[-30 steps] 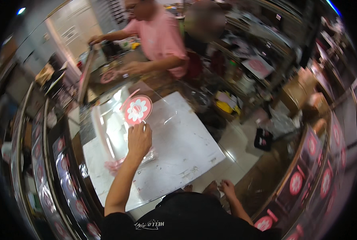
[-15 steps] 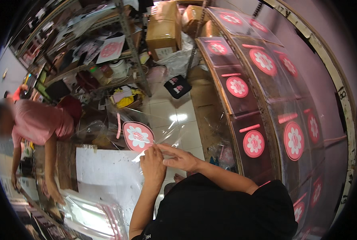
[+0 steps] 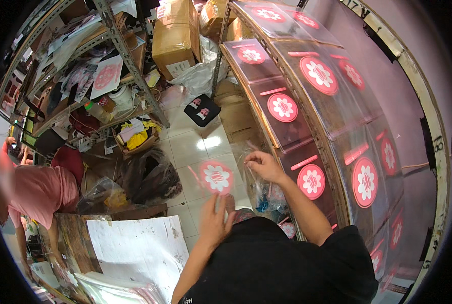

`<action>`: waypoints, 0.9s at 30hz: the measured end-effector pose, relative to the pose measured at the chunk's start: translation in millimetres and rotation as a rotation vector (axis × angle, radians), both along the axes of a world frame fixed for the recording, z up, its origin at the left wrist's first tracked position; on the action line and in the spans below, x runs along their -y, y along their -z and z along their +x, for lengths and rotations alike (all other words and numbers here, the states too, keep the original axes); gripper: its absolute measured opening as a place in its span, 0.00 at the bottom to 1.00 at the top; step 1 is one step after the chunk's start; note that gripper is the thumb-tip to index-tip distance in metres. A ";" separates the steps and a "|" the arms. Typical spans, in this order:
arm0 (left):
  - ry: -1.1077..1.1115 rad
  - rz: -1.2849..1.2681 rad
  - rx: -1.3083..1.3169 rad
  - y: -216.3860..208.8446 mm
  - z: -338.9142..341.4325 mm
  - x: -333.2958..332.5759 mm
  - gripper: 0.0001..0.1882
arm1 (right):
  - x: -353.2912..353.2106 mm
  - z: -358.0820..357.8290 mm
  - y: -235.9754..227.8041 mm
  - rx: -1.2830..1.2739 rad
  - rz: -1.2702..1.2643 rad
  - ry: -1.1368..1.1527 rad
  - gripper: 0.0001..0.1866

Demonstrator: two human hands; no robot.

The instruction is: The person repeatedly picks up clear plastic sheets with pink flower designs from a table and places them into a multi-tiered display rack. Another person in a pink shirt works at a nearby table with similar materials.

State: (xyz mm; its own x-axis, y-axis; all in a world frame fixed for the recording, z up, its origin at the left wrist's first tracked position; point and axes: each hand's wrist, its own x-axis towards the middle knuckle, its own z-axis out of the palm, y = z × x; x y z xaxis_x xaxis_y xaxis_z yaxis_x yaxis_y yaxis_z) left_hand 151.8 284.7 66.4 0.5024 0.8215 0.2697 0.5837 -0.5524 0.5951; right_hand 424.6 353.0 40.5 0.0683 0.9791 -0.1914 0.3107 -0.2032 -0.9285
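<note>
A clear plastic sheet printed with a pink disc and white flower hangs over the tiled floor, slightly blurred; its transparent edges are hard to make out. My left hand grips its near edge below the disc, fingers pointing away from me. To the right and farther off, my right hand is pinched closed at the sheet's right side, close to the rack. Similar printed clear sheets lie in rows on the wooden-edged rack to my right.
A white-covered table stands at the left, with stacked clear sheets at its near end. Beyond it, a person in a pink shirt leans over. Metal shelving, cardboard boxes and a black bag are farther away.
The printed sheet has swung right, off the table side and over the floor. My hands have come apart, the right one moving away toward the rack. The view has turned right.
</note>
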 end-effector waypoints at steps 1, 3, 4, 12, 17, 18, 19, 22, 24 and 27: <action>-0.061 -0.036 -0.028 1.5 -11.4 -1.1 0.30 | -14.0 8.5 -3.1 0.014 -0.046 -0.043 0.11; -0.198 -0.107 -0.082 2.9 -39.3 -2.1 0.27 | -43.4 20.5 -9.8 0.044 -0.138 -0.145 0.13; -0.262 -0.098 -0.098 6.8 -52.9 -2.0 0.26 | -56.7 23.4 -6.0 0.069 -0.071 -0.219 0.19; -0.653 -0.062 -0.192 44.2 -135.0 4.2 0.22 | -151.8 37.9 8.3 0.283 -0.208 -0.360 0.37; -0.732 -0.118 -0.184 51.8 -127.7 -1.8 0.21 | -176.1 125.7 58.2 0.118 0.129 -0.034 0.42; -0.745 -0.118 -0.199 57.4 -126.2 0.0 0.21 | -172.7 137.3 56.8 0.095 0.195 0.069 0.41; -0.741 -0.101 -0.232 61.8 -123.9 0.9 0.20 | -165.7 149.3 52.9 0.076 0.261 0.179 0.40; -0.727 -0.043 -0.323 73.4 -118.5 0.3 0.19 | -141.6 189.3 53.2 0.030 0.289 0.509 0.29; -0.724 0.000 -0.372 79.4 -116.3 -2.2 0.18 | -113.1 218.6 80.6 -0.047 0.274 0.669 0.26; -0.762 -0.015 -0.407 80.8 -112.4 -6.3 0.18 | -69.3 267.8 148.8 -0.247 0.218 0.845 0.22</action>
State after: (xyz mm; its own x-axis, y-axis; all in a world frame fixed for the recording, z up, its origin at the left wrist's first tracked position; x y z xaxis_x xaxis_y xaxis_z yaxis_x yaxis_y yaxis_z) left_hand 39.4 291.0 -14.4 -0.1315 0.9758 0.1748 0.9613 0.0824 0.2629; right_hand 692.4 422.3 -108.3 0.7620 0.6378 -0.1121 -0.0750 -0.0850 -0.9936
